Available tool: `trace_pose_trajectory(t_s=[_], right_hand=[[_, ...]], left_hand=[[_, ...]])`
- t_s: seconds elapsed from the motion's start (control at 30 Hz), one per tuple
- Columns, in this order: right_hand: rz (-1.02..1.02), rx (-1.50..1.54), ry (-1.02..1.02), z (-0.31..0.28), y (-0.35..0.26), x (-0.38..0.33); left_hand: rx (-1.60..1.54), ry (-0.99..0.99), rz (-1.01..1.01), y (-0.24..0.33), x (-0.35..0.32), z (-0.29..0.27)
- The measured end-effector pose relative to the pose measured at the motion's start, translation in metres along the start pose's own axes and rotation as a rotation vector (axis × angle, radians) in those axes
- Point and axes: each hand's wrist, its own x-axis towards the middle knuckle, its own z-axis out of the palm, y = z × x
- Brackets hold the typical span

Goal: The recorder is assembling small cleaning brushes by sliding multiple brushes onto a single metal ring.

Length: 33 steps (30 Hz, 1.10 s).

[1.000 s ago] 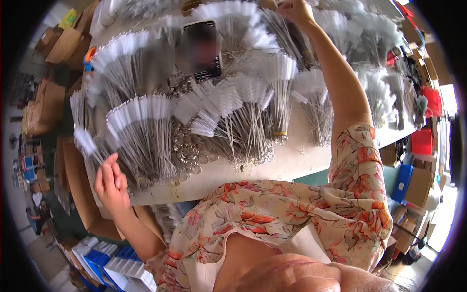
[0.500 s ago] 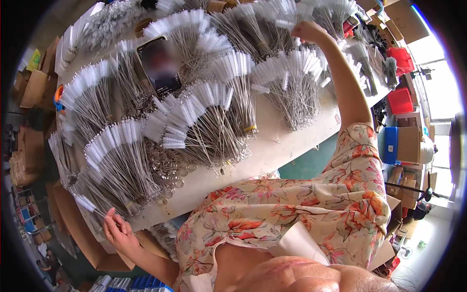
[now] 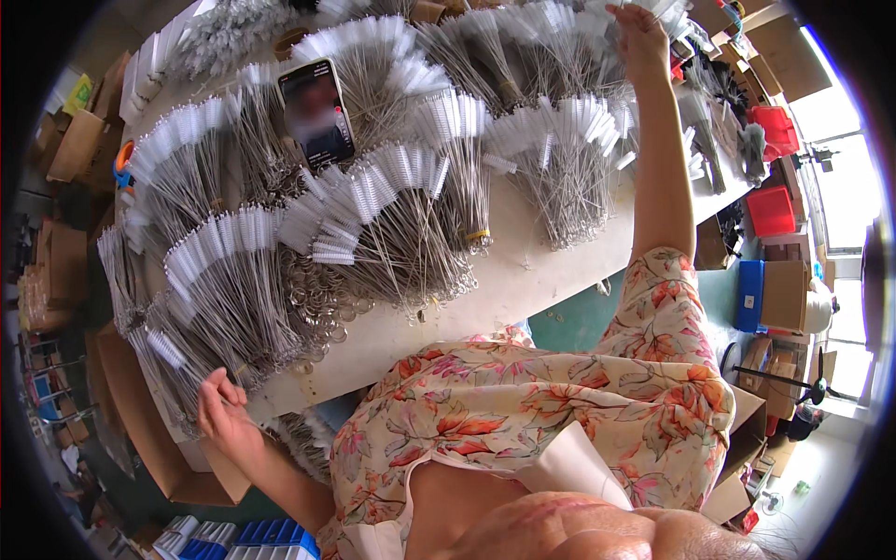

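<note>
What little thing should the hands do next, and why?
Maybe ease the right hand back toward the left hand: the right arm is stretched far out over the table, while the left hand seems to hold a brush by its wire nearer the body.

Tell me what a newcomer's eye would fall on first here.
First, the bunches of white-tipped brushes fanned across most of the pale table. Then the phone with its dark screen, lying among them toward the upper left. Lastly, the right hand at the top edge, and the left hand at lower left, pinching a single brush.
</note>
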Motion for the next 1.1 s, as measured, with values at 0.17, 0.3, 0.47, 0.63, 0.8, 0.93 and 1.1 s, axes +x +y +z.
trace_pose_trajectory(t_s=[0.17, 0.3, 0.47, 0.63, 0.8, 0.93, 1.1], right_hand=[[0.114, 0.531, -0.458, 0.066, -0.086, -0.061], [0.207, 0.704, -0.658, 0.121, -0.104, -0.114], [0.325, 0.795, -0.952, 0.139, -0.091, -0.161], [0.389, 0.713, -0.915, 0.13, -0.092, -0.172], [0.487, 0.878, -0.897, 0.149, -0.089, -0.203], [0.616, 1.079, -0.823, 0.167, -0.085, -0.229], [0.791, 1.057, -0.722, 0.179, -0.097, -0.256]], left_hand=[[0.043, -0.263, -0.079, 0.007, 0.003, 0.059], [0.061, -0.495, -0.043, 0.017, -0.009, 0.11], [0.039, -0.594, 0.104, 0.031, -0.011, 0.137], [0.0, -0.577, 0.054, 0.024, -0.005, 0.132], [-0.082, -0.636, 0.002, 0.022, -0.01, 0.152], [-0.055, -0.64, 0.047, 0.028, -0.012, 0.177], [0.062, -0.589, 0.155, 0.029, -0.01, 0.198]])
